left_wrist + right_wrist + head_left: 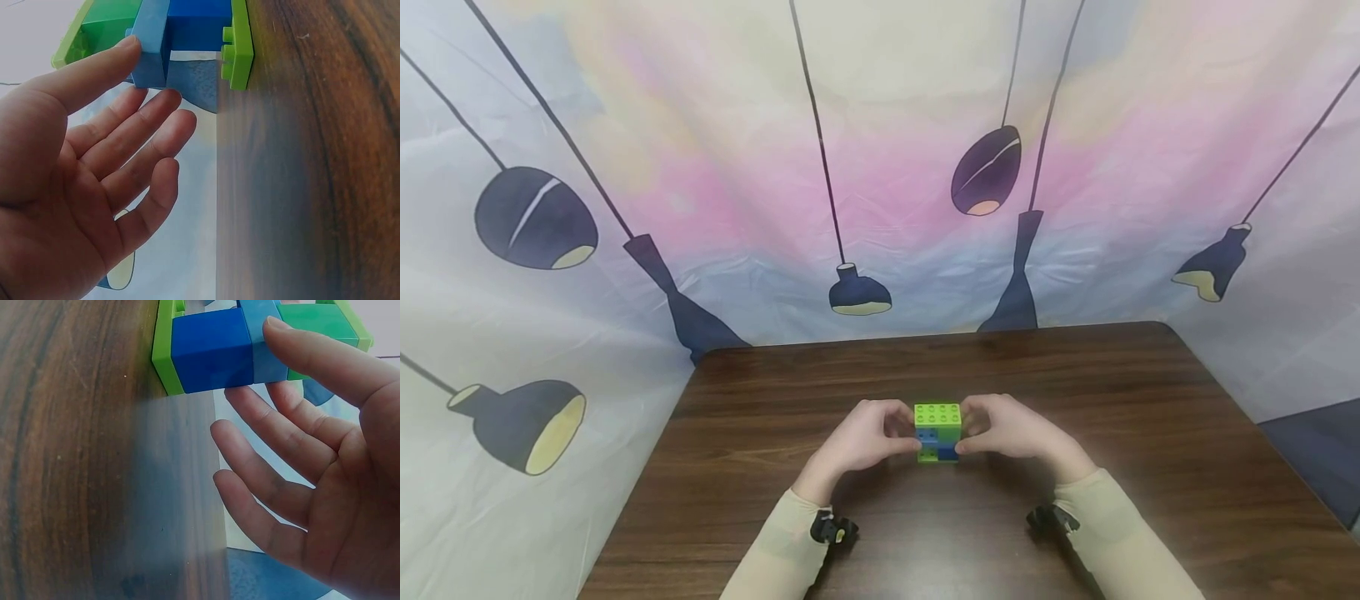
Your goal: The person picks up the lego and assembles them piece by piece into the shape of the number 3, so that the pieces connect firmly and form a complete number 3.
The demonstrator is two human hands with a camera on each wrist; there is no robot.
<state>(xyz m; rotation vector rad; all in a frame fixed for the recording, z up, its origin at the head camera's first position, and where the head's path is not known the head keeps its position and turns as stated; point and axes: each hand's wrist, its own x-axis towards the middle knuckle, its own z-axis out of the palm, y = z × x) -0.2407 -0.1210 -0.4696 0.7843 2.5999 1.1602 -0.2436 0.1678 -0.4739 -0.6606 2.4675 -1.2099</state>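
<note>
A small stack of toy building bricks [937, 415] stands on the wooden table, with a studded lime-green piece on top. Below it are a green brick [319, 322], a light-blue brick [150, 56], a dark-blue brick [211, 350] and a lime-green base [241, 47]. From the left, my left hand [867, 433] pinches the stack at the light-blue layer between thumb and fingertips. On the opposite side my right hand [1011, 429] grips the same layer, thumb in front and fingers behind. The lower fingers of both hands spread loosely below the bricks in the wrist views.
The dark brown wooden table [940, 533] extends around the hands. Behind and beside it hangs a pastel cloth [910, 167] printed with dark pendant lamps. Both forearms, in pale sleeves [782, 542] with small black wrist devices, rest over the table's near part.
</note>
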